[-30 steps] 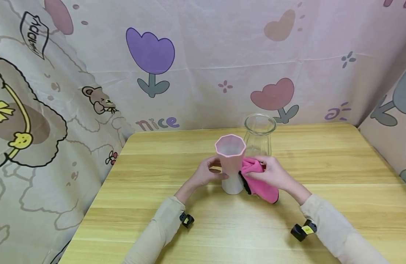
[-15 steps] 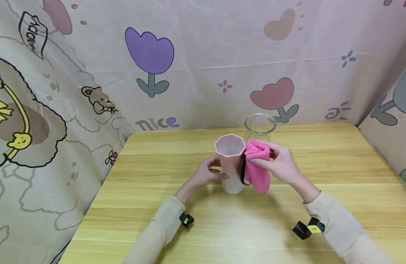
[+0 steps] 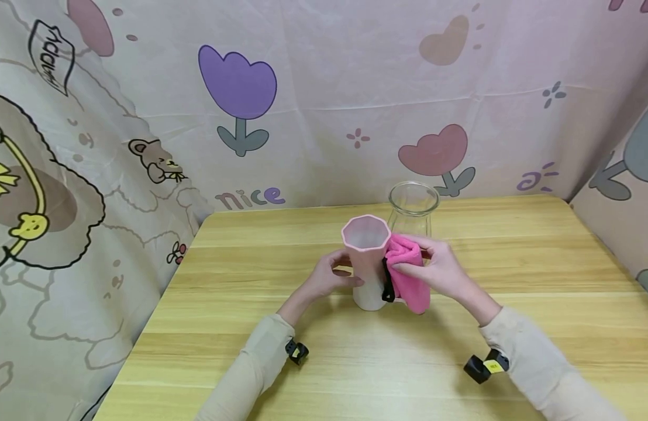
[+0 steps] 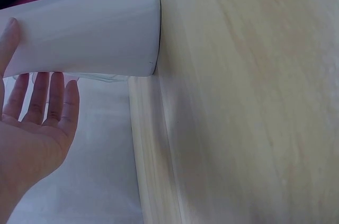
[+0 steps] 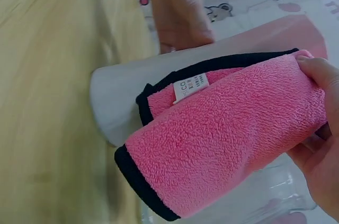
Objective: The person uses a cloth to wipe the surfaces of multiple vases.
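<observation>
A tall vase (image 3: 367, 263), pink at its faceted rim and white toward the base, stands upright on the table. My left hand (image 3: 329, 275) grips it from the left, with the thumb on the near side and the fingers behind; the left wrist view shows that hand (image 4: 39, 123) around the white lower part. On the other side, my right hand (image 3: 441, 268) pinches a folded pink towel (image 5: 228, 128) with black edging and a white label, held against the vase's right wall. The towel hides part of that wall.
A clear glass vase (image 3: 412, 202) stands just behind the towel and right hand, its lower part hidden. The wooden table (image 3: 250, 245) meets a printed cloth backdrop (image 3: 324, 70) at its far edge. Cameras are strapped to both wrists.
The right hand with the towel rises along the vase's side to near the rim, then comes partway down again. The left hand and the vase stay in place.
</observation>
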`<control>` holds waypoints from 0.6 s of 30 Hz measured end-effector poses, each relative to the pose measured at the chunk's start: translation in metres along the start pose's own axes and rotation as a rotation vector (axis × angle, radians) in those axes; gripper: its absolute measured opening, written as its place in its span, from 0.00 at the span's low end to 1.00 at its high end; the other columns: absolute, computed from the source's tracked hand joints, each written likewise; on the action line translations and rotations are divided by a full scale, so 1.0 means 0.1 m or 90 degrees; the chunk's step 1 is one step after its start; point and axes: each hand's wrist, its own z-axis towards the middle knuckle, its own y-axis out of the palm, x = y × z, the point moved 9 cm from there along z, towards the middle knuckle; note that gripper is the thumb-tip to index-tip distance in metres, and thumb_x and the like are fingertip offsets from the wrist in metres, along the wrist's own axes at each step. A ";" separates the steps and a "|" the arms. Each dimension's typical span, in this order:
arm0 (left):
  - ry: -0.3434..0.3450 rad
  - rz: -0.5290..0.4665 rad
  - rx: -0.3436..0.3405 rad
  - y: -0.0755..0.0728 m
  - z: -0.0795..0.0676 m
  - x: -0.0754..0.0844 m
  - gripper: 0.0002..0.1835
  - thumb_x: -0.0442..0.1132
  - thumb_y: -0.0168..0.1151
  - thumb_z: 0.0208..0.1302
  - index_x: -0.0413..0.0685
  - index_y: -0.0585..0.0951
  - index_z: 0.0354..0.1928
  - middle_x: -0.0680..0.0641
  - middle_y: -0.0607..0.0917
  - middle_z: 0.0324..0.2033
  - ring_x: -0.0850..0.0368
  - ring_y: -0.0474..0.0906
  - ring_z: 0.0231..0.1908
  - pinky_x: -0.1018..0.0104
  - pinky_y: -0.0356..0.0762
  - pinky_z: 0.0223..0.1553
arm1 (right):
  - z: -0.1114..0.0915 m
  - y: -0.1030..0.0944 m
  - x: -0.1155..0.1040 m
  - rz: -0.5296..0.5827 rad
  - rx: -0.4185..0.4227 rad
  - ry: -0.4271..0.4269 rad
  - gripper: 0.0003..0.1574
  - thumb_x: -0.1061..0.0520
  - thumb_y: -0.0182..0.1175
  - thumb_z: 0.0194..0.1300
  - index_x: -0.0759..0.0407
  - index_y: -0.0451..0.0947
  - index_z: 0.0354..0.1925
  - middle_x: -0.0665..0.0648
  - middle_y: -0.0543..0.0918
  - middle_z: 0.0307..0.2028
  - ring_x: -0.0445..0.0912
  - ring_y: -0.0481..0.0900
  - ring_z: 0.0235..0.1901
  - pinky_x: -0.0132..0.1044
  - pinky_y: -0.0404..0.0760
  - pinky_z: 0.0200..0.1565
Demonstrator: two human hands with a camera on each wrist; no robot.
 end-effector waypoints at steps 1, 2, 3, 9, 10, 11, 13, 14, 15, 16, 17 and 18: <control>-0.002 -0.001 0.000 0.00 0.00 0.00 0.29 0.23 0.66 0.45 0.30 0.71 0.54 0.32 0.75 0.49 0.39 0.72 0.49 0.52 0.73 0.51 | -0.01 0.02 0.02 -0.007 -0.008 0.002 0.31 0.63 0.69 0.48 0.65 0.74 0.53 0.62 0.79 0.49 0.37 0.76 0.44 0.28 0.79 0.40; -0.002 -0.002 0.000 0.00 0.00 0.00 0.29 0.23 0.66 0.45 0.31 0.71 0.54 0.32 0.75 0.49 0.39 0.72 0.49 0.52 0.73 0.51 | -0.02 0.05 0.04 -0.015 -0.017 0.005 0.31 0.62 0.69 0.49 0.65 0.74 0.53 0.62 0.78 0.50 0.39 0.76 0.45 0.28 0.79 0.40; -0.002 -0.001 0.000 0.00 0.00 -0.01 0.29 0.23 0.66 0.45 0.31 0.71 0.54 0.33 0.75 0.49 0.39 0.72 0.49 0.52 0.73 0.51 | -0.02 0.08 0.06 -0.023 -0.027 0.009 0.30 0.61 0.69 0.49 0.65 0.74 0.52 0.62 0.78 0.50 0.41 0.76 0.45 0.29 0.79 0.40; 0.000 -0.003 0.000 -0.01 0.00 0.00 0.29 0.23 0.66 0.46 0.31 0.71 0.55 0.33 0.76 0.49 0.39 0.71 0.49 0.54 0.74 0.51 | -0.06 0.22 0.16 -0.083 -0.088 0.025 0.27 0.57 0.69 0.49 0.65 0.76 0.49 0.60 0.81 0.43 0.45 0.78 0.38 0.30 0.80 0.36; 0.001 -0.004 0.000 -0.01 0.00 0.00 0.29 0.23 0.66 0.46 0.31 0.71 0.55 0.33 0.76 0.49 0.39 0.71 0.49 0.54 0.74 0.51 | -0.06 0.24 0.17 -0.096 -0.095 0.026 0.27 0.57 0.69 0.49 0.65 0.76 0.48 0.59 0.82 0.40 0.44 0.78 0.35 0.29 0.80 0.34; 0.000 -0.005 0.000 -0.01 -0.01 0.00 0.29 0.23 0.66 0.46 0.31 0.71 0.55 0.33 0.75 0.49 0.39 0.71 0.49 0.54 0.74 0.51 | -0.07 0.25 0.17 -0.111 -0.102 0.026 0.27 0.57 0.69 0.49 0.65 0.76 0.48 0.58 0.82 0.38 0.43 0.78 0.32 0.29 0.80 0.32; -0.001 -0.007 -0.001 0.00 -0.01 0.00 0.30 0.23 0.66 0.46 0.31 0.70 0.55 0.33 0.75 0.49 0.38 0.71 0.50 0.54 0.73 0.52 | -0.07 0.28 0.18 -0.146 -0.120 0.022 0.27 0.56 0.69 0.49 0.64 0.77 0.47 0.54 0.82 0.34 0.40 0.75 0.28 0.29 0.78 0.28; -0.001 -0.008 -0.001 0.00 -0.01 0.00 0.30 0.23 0.66 0.46 0.31 0.70 0.55 0.33 0.75 0.50 0.38 0.71 0.50 0.54 0.73 0.52 | -0.07 0.30 0.19 -0.167 -0.132 0.019 0.26 0.56 0.69 0.48 0.64 0.77 0.46 0.52 0.81 0.31 0.39 0.74 0.26 0.29 0.77 0.26; -0.002 -0.010 -0.002 0.00 -0.01 0.01 0.30 0.23 0.65 0.46 0.31 0.70 0.55 0.32 0.75 0.50 0.38 0.71 0.50 0.53 0.73 0.52 | -0.08 0.32 0.20 -0.193 -0.144 0.013 0.25 0.56 0.69 0.48 0.63 0.77 0.45 0.50 0.80 0.28 0.38 0.72 0.24 0.29 0.75 0.24; -0.004 -0.010 -0.003 0.00 -0.01 0.01 0.30 0.23 0.65 0.46 0.31 0.70 0.55 0.32 0.75 0.50 0.38 0.71 0.50 0.53 0.73 0.52 | -0.08 0.35 0.21 -0.214 -0.160 0.010 0.23 0.56 0.69 0.48 0.62 0.77 0.44 0.49 0.78 0.26 0.38 0.70 0.22 0.29 0.72 0.22; -0.006 -0.010 -0.004 0.01 -0.01 0.01 0.30 0.23 0.65 0.46 0.32 0.70 0.55 0.33 0.75 0.50 0.38 0.71 0.50 0.53 0.73 0.52 | -0.09 0.38 0.23 -0.237 -0.175 0.005 0.22 0.56 0.68 0.48 0.61 0.78 0.43 0.47 0.76 0.24 0.37 0.68 0.21 0.28 0.71 0.21; -0.007 -0.009 -0.004 0.01 -0.02 0.01 0.30 0.23 0.65 0.46 0.32 0.70 0.56 0.33 0.75 0.50 0.38 0.71 0.50 0.54 0.73 0.52 | -0.10 0.40 0.25 -0.254 -0.187 0.004 0.20 0.57 0.68 0.48 0.60 0.78 0.41 0.46 0.74 0.22 0.37 0.67 0.20 0.28 0.70 0.20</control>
